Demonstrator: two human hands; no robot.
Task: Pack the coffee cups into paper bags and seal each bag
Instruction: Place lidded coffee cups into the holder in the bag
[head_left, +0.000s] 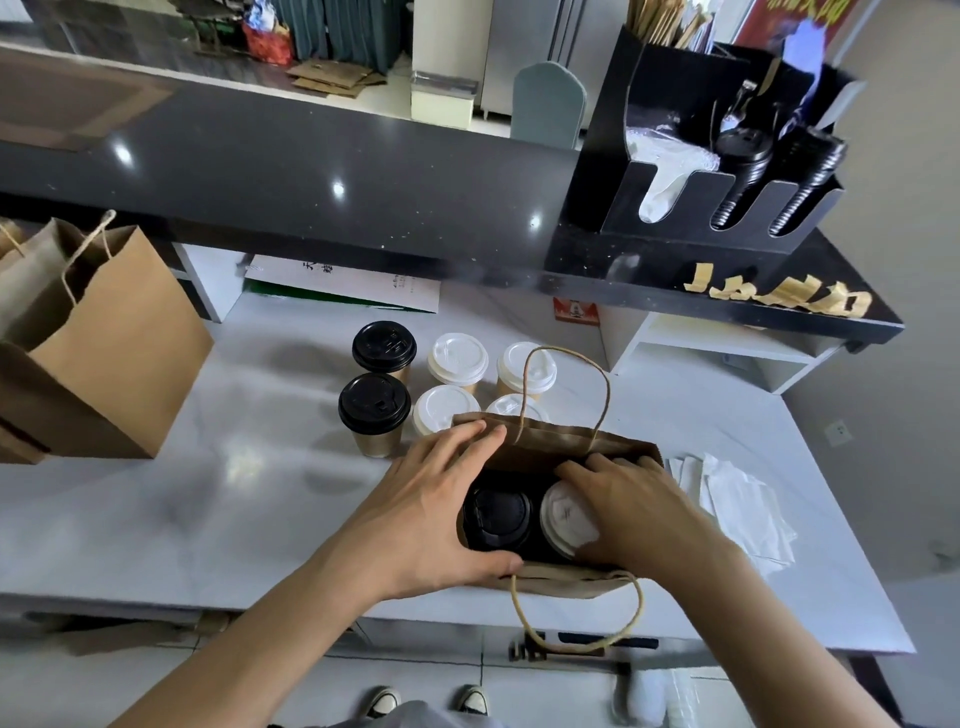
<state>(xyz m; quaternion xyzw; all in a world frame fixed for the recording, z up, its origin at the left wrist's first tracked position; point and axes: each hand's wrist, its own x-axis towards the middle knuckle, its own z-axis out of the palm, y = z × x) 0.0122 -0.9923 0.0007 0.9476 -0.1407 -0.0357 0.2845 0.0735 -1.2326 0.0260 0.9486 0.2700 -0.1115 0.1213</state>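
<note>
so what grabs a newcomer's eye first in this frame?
Front and centre, both hands work an open paper bag: the left hand grips its left end, the right hand reaches inside over a white-lidded cup beside a black-lidded cup. Just behind stand six more cups, two black-lidded and four white-lidded. A larger brown bag stands far left.

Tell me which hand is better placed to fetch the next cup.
Probably the left hand: it grips the bag rim on the side nearest the black-lidded cups. The right hand is inside, on the white-lidded cup.
</note>
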